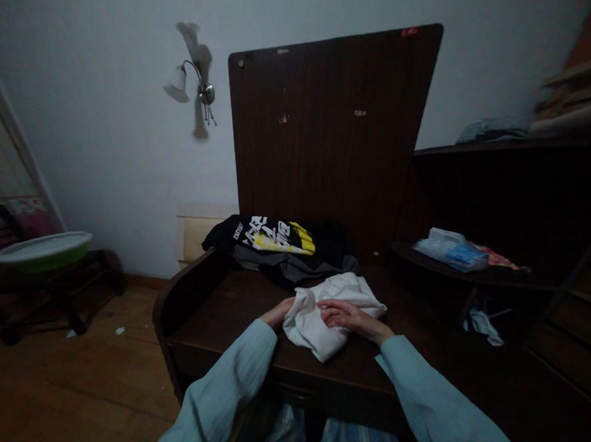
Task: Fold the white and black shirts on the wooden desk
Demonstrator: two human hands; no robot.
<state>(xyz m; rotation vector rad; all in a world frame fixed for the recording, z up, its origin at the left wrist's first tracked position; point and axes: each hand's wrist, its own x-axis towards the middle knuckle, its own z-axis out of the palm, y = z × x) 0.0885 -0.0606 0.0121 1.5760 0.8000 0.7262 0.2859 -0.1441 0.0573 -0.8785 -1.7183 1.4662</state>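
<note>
A white piece of cloth [314, 326], loosely folded and creased, lies at the front of the dark wooden desk [201, 320]. My left hand [280, 313] is at its left edge, with the fingers hidden behind or under a raised fold, so their grip does not show. Across the top of the cloth rests my right hand [349, 316], its fingers stretched out and a little bent, pressing on the fabric. Just behind is a heap of dark clothing [281, 238] with white and yellow print.
A tall dark board [330, 139] rises behind the desk. To the right, a shelf [408, 257] carries plastic packets [450, 248]. A wall lamp [205, 92] hangs at the upper left. A green and white basin [47, 253] sits on a low seat at far left.
</note>
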